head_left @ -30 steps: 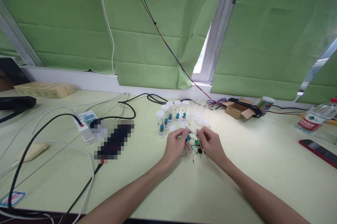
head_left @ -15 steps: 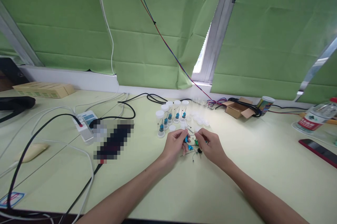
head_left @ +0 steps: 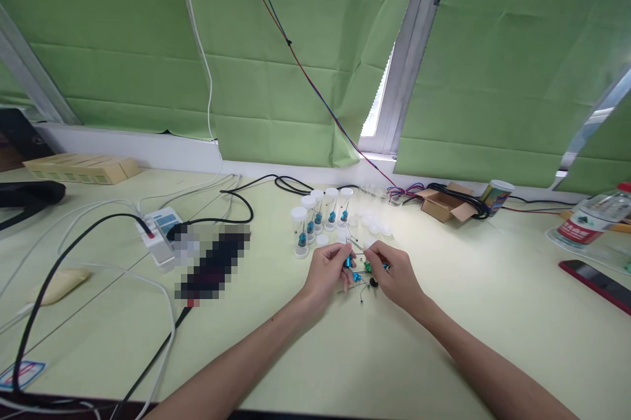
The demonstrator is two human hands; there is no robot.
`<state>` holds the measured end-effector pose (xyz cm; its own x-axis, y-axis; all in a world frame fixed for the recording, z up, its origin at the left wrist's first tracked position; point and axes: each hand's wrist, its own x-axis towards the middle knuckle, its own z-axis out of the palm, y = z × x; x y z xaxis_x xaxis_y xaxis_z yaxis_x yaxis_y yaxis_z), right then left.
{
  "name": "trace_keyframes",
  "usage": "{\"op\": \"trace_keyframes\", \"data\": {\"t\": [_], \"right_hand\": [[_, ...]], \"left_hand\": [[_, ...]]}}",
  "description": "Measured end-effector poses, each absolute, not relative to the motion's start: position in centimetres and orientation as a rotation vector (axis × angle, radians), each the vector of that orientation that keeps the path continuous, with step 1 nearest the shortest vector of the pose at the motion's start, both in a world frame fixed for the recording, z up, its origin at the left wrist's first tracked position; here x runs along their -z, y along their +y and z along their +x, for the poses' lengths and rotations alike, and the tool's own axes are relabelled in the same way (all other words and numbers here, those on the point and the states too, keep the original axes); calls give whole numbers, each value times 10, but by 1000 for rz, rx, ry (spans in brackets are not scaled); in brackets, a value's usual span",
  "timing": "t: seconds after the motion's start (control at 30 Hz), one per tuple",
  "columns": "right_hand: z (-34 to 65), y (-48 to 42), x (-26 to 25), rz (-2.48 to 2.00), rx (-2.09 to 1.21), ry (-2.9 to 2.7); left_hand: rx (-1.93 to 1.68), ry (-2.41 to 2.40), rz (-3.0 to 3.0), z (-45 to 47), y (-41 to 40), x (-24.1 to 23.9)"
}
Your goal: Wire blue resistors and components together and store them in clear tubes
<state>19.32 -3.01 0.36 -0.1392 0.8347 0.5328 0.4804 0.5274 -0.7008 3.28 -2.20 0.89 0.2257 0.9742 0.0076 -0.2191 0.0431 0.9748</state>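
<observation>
My left hand (head_left: pixel 323 275) is closed, with a small shiny blue part (head_left: pixel 348 262) between its fingers. Opposite it, close on the right, my right hand (head_left: pixel 398 274) is in a pinch; whatever its fingertips grip is too small to make out. Below and between the hands lie another blue piece (head_left: pixel 356 277), a green piece (head_left: pixel 367 267), a round black piece (head_left: pixel 373 282) and several thin metal pins. Just beyond my left hand, several clear capped tubes (head_left: pixel 301 244) stand upright with blue parts and thin rods inside.
Loose white caps (head_left: pixel 375 228) lie beyond my right hand. Farther back are an open cardboard box (head_left: pixel 444 206) and a can (head_left: pixel 497 196). A bottle (head_left: pixel 591 219) and a phone (head_left: pixel 599 283) are at right. On the left are a power strip (head_left: pixel 160 246), cables and a blurred-out dark object (head_left: pixel 217 269).
</observation>
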Motion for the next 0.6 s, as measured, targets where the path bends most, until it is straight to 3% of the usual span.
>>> {"op": "trace_keyframes", "data": {"t": [0.6], "right_hand": [[193, -26, -4, -1115, -860, -1551]], "left_hand": [[-1232, 928, 1371, 35, -25, -11]]}}
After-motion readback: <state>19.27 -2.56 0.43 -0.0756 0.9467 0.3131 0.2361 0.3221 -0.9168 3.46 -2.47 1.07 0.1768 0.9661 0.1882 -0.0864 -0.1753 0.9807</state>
